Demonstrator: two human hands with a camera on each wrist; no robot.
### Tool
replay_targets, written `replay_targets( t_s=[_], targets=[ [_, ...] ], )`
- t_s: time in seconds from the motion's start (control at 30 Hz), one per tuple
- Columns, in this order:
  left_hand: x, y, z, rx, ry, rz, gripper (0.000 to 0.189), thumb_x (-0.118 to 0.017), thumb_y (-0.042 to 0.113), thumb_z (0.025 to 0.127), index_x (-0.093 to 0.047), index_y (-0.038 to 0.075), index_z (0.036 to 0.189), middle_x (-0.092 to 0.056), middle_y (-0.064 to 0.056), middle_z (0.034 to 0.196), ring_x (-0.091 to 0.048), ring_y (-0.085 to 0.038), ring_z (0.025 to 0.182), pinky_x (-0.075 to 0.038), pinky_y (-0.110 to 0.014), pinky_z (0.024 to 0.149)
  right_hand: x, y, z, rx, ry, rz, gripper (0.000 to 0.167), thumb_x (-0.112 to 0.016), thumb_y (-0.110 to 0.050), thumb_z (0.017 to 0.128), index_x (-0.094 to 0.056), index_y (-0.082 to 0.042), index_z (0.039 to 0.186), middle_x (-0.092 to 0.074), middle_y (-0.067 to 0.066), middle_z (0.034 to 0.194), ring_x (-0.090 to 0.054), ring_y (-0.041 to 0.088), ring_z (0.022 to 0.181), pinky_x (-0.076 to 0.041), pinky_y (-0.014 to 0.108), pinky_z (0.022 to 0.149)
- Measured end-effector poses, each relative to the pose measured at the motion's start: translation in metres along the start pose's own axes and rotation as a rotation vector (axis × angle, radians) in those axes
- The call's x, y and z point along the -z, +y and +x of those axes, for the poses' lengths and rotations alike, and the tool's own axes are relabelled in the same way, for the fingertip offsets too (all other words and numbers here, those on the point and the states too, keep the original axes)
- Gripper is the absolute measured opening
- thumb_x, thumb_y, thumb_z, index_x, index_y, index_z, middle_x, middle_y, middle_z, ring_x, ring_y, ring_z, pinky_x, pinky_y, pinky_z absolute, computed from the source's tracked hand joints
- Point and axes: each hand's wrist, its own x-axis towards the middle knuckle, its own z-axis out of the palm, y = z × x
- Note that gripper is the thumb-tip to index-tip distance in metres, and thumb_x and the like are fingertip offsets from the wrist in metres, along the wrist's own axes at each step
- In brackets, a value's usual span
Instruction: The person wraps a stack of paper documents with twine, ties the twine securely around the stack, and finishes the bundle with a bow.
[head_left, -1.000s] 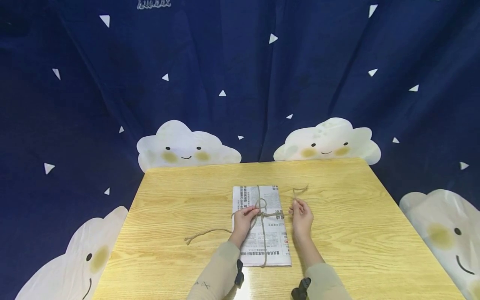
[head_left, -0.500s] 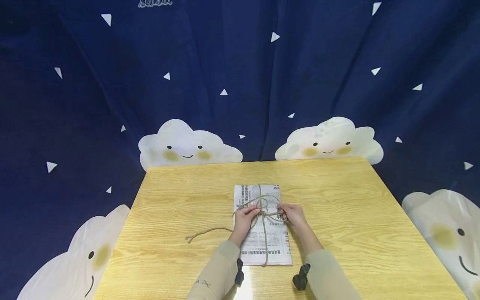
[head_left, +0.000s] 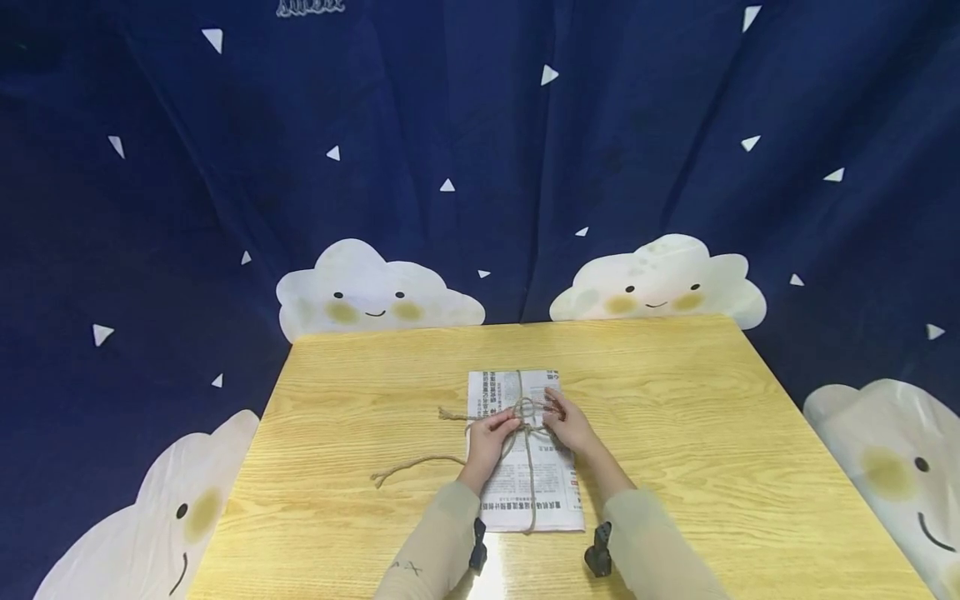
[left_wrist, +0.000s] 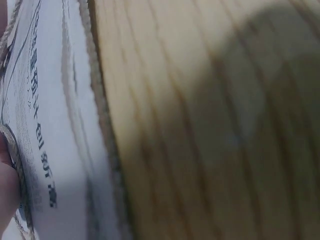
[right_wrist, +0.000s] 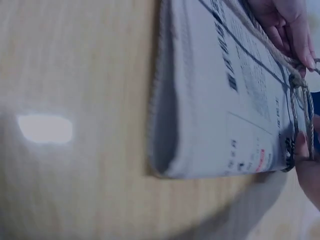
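Note:
A flat newspaper bundle (head_left: 517, 500) lies on the table, bound lengthwise and crosswise with brown twine (head_left: 530, 483). My left hand (head_left: 487, 446) rests on its left half, thumb and forefinger pinching a twine loop beside the crossing. From the right, my right hand (head_left: 572, 429) reaches over the bundle, thumb and fingers around a strand just right of the knot. In the right wrist view its thumb (right_wrist: 303, 150) lies against the twine, and the left hand (right_wrist: 287, 25) pinches near the knot (right_wrist: 296, 80). At the edge of the left wrist view shows part of the left hand (left_wrist: 7, 192).
The wooden table (head_left: 360, 375) spreads around the bundle. Two loose twine ends lie to the left, a lower one (head_left: 408, 465) and an upper one (head_left: 453, 413). Behind the table hangs a dark blue curtain (head_left: 420, 125) with clouds and white triangles.
My right hand has moved left from beside the bundle onto it, carrying the twine end across. That end now points out to the left. My left hand keeps its pinch in place.

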Motion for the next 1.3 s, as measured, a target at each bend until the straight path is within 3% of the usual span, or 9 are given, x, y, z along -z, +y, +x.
replay_targets(
  t_s=[0.1, 0.2, 0.3, 0.43, 0.6, 0.87, 0.97, 1.2, 1.3],
  targets=[
    [0.000, 0.010, -0.006, -0.016, 0.005, 0.031, 0.024, -0.066, 0.008, 0.083, -0.065, -0.009, 0.099, -0.066, -0.019, 0.102, -0.060, -0.030, 0.101, -0.050, -0.032, 0.086, 0.000, -0.001, -0.007, -0.081, 0.142, 0.054, 0.056, -0.059, 0.000, 0.083, -0.038, 0.001, 0.134, -0.051, 0.021, 0.115, -0.053, 0.028, 0.097, -0.048, 0.035, 0.082],
    [0.000, 0.011, -0.008, -0.018, 0.013, 0.048, 0.024, -0.066, 0.008, 0.083, -0.065, -0.010, 0.099, -0.066, -0.020, 0.100, -0.060, -0.030, 0.100, -0.050, -0.034, 0.086, -0.001, -0.004, -0.014, -0.158, 0.263, 0.073, 0.052, -0.063, 0.002, 0.077, -0.044, 0.007, 0.125, -0.053, 0.021, 0.104, -0.055, 0.028, 0.090, -0.050, 0.035, 0.077],
    [0.000, 0.003, -0.003, -0.022, 0.024, 0.045, 0.023, -0.068, 0.008, 0.081, -0.066, -0.008, 0.097, -0.067, -0.019, 0.098, -0.061, -0.031, 0.099, -0.049, -0.037, 0.087, -0.002, -0.007, -0.019, -0.226, 0.314, 0.074, 0.045, -0.066, 0.001, 0.075, -0.052, 0.009, 0.116, -0.057, 0.019, 0.097, -0.058, 0.029, 0.088, -0.052, 0.036, 0.077],
    [-0.002, -0.015, 0.008, -0.004, 0.040, 0.051, 0.023, -0.071, 0.015, 0.079, -0.069, -0.002, 0.095, -0.069, -0.013, 0.096, -0.062, -0.025, 0.097, -0.049, -0.034, 0.087, -0.005, -0.006, -0.018, -0.249, 0.336, 0.039, 0.029, -0.065, 0.000, 0.075, -0.062, 0.008, 0.102, -0.062, 0.014, 0.084, -0.059, 0.023, 0.075, -0.052, 0.028, 0.066],
    [-0.003, -0.026, 0.013, 0.007, 0.038, 0.064, 0.025, -0.071, 0.020, 0.079, -0.070, 0.003, 0.096, -0.069, -0.008, 0.095, -0.063, -0.016, 0.092, -0.050, -0.025, 0.082, -0.010, 0.001, -0.013, -0.136, 0.325, -0.028, 0.018, -0.060, 0.002, 0.077, -0.068, 0.004, 0.092, -0.065, 0.012, 0.080, -0.056, 0.016, 0.067, -0.046, 0.021, 0.057],
    [-0.005, -0.025, 0.012, -0.003, 0.014, 0.004, 0.019, -0.070, 0.016, 0.079, -0.071, 0.004, 0.094, -0.069, -0.007, 0.096, -0.063, -0.008, 0.086, -0.051, -0.016, 0.074, -0.014, 0.005, -0.007, 0.094, 0.276, -0.106, 0.016, -0.062, 0.003, 0.080, -0.071, -0.002, 0.092, -0.063, 0.014, 0.090, -0.058, 0.026, 0.083, -0.050, 0.037, 0.073],
    [-0.005, -0.022, 0.011, -0.011, 0.016, 0.006, 0.019, -0.070, 0.015, 0.079, -0.071, 0.001, 0.094, -0.069, -0.009, 0.096, -0.064, -0.011, 0.088, -0.051, -0.018, 0.074, -0.014, 0.003, -0.007, 0.112, 0.249, -0.116, 0.015, -0.062, 0.002, 0.081, -0.070, -0.002, 0.093, -0.064, 0.013, 0.090, -0.059, 0.027, 0.084, -0.050, 0.039, 0.074],
    [-0.003, 0.005, -0.002, -0.012, 0.017, 0.014, 0.019, -0.068, 0.006, 0.081, -0.068, -0.007, 0.094, -0.068, -0.017, 0.093, -0.064, -0.017, 0.083, -0.052, -0.019, 0.070, -0.019, 0.007, -0.006, 0.085, 0.225, -0.071, 0.014, -0.064, 0.000, 0.081, -0.069, -0.003, 0.094, -0.067, 0.007, 0.084, -0.061, 0.019, 0.078, -0.052, 0.032, 0.071],
    [-0.004, 0.000, 0.001, -0.014, 0.025, 0.022, 0.019, -0.068, 0.007, 0.080, -0.068, -0.006, 0.094, -0.068, -0.016, 0.093, -0.064, -0.019, 0.086, -0.052, -0.019, 0.071, -0.019, 0.010, -0.007, 0.088, 0.201, -0.032, 0.016, -0.064, -0.002, 0.082, -0.068, -0.003, 0.097, -0.067, 0.007, 0.086, -0.062, 0.019, 0.080, -0.052, 0.030, 0.072]
  ],
)
